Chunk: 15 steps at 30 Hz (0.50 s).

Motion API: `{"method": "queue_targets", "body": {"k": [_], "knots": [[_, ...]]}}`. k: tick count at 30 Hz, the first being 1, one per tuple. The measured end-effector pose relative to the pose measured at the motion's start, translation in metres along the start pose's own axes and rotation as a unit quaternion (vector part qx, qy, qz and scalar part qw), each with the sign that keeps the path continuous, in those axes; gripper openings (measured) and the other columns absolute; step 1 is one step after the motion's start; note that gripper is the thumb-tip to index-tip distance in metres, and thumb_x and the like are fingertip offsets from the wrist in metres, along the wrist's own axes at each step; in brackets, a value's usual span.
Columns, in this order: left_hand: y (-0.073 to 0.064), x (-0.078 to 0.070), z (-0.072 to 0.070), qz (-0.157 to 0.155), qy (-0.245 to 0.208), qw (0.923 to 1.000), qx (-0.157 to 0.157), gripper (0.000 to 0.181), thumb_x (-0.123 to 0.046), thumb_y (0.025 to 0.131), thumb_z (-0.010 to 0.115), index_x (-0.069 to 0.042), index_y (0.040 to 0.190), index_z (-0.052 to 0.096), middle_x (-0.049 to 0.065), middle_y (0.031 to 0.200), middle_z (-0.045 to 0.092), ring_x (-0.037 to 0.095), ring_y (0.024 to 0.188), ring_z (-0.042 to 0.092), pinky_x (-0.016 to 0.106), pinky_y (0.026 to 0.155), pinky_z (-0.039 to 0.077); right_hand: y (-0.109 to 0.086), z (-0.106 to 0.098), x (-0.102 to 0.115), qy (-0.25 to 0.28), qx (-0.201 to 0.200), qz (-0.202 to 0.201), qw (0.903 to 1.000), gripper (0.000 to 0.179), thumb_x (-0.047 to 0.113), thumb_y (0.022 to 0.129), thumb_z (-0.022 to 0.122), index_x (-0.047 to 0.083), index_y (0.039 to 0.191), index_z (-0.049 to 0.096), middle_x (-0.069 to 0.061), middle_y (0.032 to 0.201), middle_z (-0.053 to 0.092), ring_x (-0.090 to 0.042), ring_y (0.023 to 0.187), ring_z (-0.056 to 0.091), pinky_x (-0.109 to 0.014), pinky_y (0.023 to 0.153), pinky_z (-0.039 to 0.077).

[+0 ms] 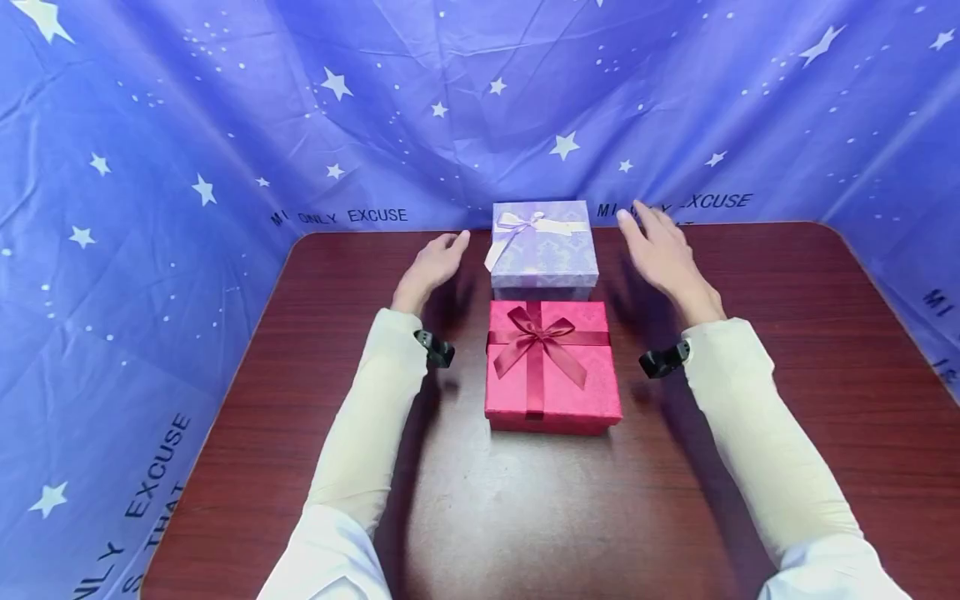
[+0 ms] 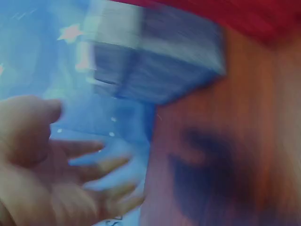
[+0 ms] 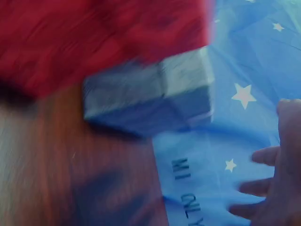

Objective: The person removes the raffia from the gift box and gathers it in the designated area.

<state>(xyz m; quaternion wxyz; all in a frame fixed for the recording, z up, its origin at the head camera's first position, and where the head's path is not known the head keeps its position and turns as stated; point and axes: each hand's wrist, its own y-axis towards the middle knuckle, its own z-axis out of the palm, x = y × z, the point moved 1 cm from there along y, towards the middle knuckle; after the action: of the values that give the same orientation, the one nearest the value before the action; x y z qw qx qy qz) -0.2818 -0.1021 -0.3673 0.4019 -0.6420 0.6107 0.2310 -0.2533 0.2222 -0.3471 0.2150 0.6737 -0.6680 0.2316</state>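
A lavender gift box [image 1: 555, 254] with a pale ribbon bow stands at the far edge of the table. In front of it sits a red gift box [image 1: 517, 392] tied with a dark red bow. My left hand [image 1: 435, 265] hovers to the left of the lavender box, apart from it, fingers loosely extended. To the right of that box, my right hand [image 1: 663, 254] is raised with its fingers spread, also touching nothing. Both wrist views are blurred; the left hand [image 2: 51, 174] and the right hand [image 3: 277, 179] appear there with gaps between their fingers.
The dark reddish wooden table [image 1: 300, 400] has rounded far corners. A blue curtain [image 1: 450, 108] with white stars and printed words hangs right behind its far edge and along both sides. Each wrist wears a small black camera, such as the left one [image 1: 437, 350].
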Motion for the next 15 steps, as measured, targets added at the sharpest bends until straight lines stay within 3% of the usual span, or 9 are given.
{"method": "queue_targets", "body": {"k": [2, 4, 5, 8, 12, 15], "knots": [[0.002, -0.006, 0.001, -0.006, -0.123, 0.9912, 0.048, 0.051, -0.037, 0.103, 0.038, -0.003, 0.142, 0.039, 0.021, 0.138, 0.049, 0.032, 0.129, 0.046, 0.045, 0.111, 0.037, 0.004, 0.001, 0.003, 0.036, 0.024, -0.008, 0.999, 0.074, 0.058, 0.098, 0.03, 0.008, 0.151, 0.025, -0.025, 0.149, 0.034, -0.041, 0.137, 0.032, -0.058, 0.111, 0.027], [0.004, -0.011, 0.006, -0.019, -0.219, 0.9718, 0.086, 0.043, -0.024, 0.103, 0.043, 0.002, 0.137, 0.042, 0.023, 0.127, 0.055, 0.031, 0.115, 0.055, 0.045, 0.106, 0.043, 0.009, 0.007, 0.004, 0.092, 0.059, -0.009, 0.9939, 0.068, 0.048, 0.099, 0.041, -0.002, 0.144, 0.034, -0.026, 0.13, 0.053, -0.036, 0.119, 0.053, -0.049, 0.104, 0.042], [0.005, -0.012, 0.009, -0.023, -0.244, 0.9645, 0.097, 0.04, -0.019, 0.103, 0.044, 0.004, 0.135, 0.043, 0.021, 0.122, 0.056, 0.029, 0.109, 0.057, 0.044, 0.105, 0.044, 0.01, 0.01, 0.004, 0.121, 0.079, -0.002, 0.9895, 0.064, 0.043, 0.098, 0.045, -0.005, 0.141, 0.037, -0.023, 0.118, 0.06, -0.03, 0.108, 0.061, -0.045, 0.098, 0.048], [0.008, -0.016, 0.019, -0.027, -0.262, 0.9591, 0.104, 0.035, -0.014, 0.101, 0.048, 0.005, 0.13, 0.047, 0.013, 0.107, 0.056, 0.02, 0.092, 0.059, 0.04, 0.099, 0.05, 0.015, 0.021, 0.001, 0.241, 0.127, 0.027, 0.9619, 0.054, 0.028, 0.098, 0.051, -0.012, 0.132, 0.042, -0.008, 0.09, 0.067, -0.014, 0.081, 0.066, -0.033, 0.082, 0.058], [0.012, -0.015, 0.026, -0.031, -0.269, 0.9581, 0.094, 0.036, -0.012, 0.097, 0.054, 0.006, 0.127, 0.049, 0.008, 0.096, 0.057, 0.015, 0.083, 0.059, 0.038, 0.095, 0.052, 0.017, 0.03, 0.0, 0.346, 0.153, 0.065, 0.9235, 0.044, 0.023, 0.098, 0.053, -0.01, 0.126, 0.045, 0.008, 0.076, 0.066, -0.002, 0.072, 0.064, -0.022, 0.072, 0.058], [0.015, -0.014, 0.027, -0.033, -0.278, 0.9553, 0.095, 0.037, -0.012, 0.096, 0.057, 0.006, 0.127, 0.05, 0.007, 0.093, 0.057, 0.014, 0.081, 0.059, 0.038, 0.095, 0.052, 0.017, 0.031, 0.001, 0.371, 0.158, 0.082, 0.9116, 0.041, 0.023, 0.098, 0.053, -0.007, 0.124, 0.045, 0.01, 0.075, 0.066, -0.001, 0.072, 0.063, -0.018, 0.069, 0.056]]}}
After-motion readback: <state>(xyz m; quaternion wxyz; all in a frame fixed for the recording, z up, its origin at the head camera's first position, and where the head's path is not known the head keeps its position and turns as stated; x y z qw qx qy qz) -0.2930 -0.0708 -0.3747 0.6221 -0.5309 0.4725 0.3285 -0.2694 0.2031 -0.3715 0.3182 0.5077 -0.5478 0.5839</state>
